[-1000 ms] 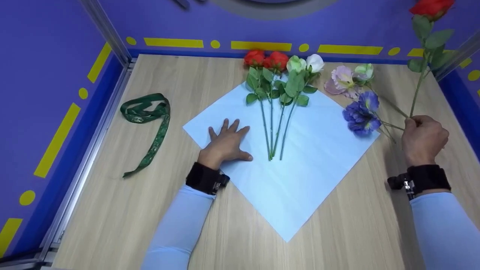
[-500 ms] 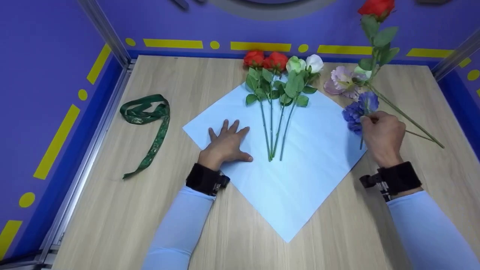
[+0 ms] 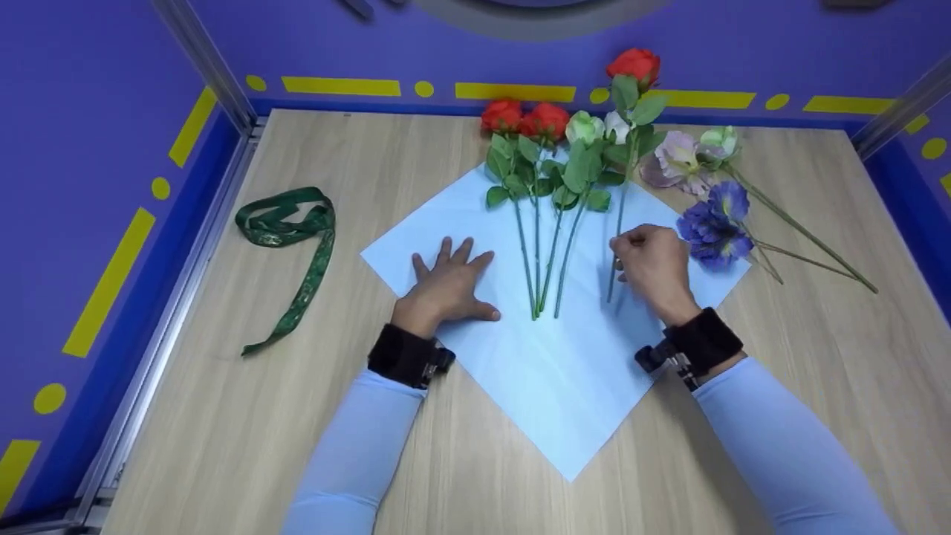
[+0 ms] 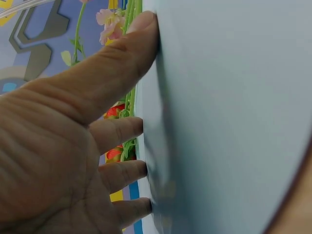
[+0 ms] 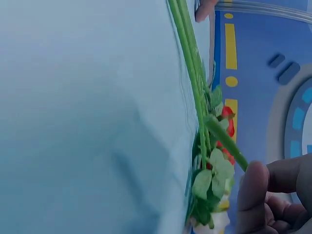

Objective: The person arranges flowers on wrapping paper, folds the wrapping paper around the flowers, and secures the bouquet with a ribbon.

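My left hand lies with spread fingers on a light blue sheet of paper, pressing its left part; the left wrist view shows the fingertips touching it. My right hand pinches the stem of a red rose above the sheet's right half. In the right wrist view the cut end of that stem sticks out past thumb and forefinger. Two red roses, a pale green rose and a white rose lie on the sheet, stems together. The held rose partly covers the white one.
Right of the sheet lie a pale purple flower, a greenish-white rose and a blue-purple flower overlapping the sheet's corner. A green ribbon lies at the table's left. Blue panels bound the table.
My right hand has carried the red rose leftward from the table's right side to over the sheet, beside the other roses. The left hand has stayed in place.
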Action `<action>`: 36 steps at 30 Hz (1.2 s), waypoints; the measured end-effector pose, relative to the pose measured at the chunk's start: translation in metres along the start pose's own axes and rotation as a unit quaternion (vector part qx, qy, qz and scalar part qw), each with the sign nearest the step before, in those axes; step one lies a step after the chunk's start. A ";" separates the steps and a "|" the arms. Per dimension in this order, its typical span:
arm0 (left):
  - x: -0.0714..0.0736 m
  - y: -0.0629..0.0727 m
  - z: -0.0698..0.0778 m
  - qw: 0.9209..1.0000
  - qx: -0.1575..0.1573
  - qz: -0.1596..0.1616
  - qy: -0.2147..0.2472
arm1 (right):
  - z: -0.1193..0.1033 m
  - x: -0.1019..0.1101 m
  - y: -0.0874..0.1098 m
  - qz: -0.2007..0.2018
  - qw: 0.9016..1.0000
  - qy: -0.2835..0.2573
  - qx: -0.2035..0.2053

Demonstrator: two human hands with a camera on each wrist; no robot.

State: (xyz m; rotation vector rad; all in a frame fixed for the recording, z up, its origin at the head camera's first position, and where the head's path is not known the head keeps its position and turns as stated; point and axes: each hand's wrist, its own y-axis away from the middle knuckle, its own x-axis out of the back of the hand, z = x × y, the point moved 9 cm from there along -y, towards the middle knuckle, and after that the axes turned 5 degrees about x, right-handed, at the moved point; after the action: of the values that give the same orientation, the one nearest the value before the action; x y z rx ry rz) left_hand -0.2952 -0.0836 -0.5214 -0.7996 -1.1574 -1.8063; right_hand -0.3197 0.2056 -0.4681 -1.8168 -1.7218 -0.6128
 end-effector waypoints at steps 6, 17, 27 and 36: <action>0.001 0.002 0.000 1.000 -0.002 0.000 0.003 | -0.013 -0.035 0.000 -0.017 0.999 -0.036 -0.016; 0.001 0.002 0.001 1.000 0.001 -0.005 0.006 | -0.023 -0.070 -0.003 -0.049 0.999 -0.014 -0.012; 0.001 0.001 0.001 1.000 0.005 -0.002 0.001 | -0.050 -0.070 -0.005 -0.030 0.995 0.057 0.081; 0.001 0.000 0.001 1.000 0.005 0.002 -0.005 | -0.057 -0.097 -0.005 -0.089 0.988 0.078 0.096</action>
State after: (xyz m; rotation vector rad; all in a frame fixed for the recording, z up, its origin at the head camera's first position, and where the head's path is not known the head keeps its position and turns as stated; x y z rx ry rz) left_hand -0.2953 -0.0832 -0.5199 -0.8052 -1.1712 -1.7939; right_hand -0.3285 0.0961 -0.4903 -1.4563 -1.7828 -0.6202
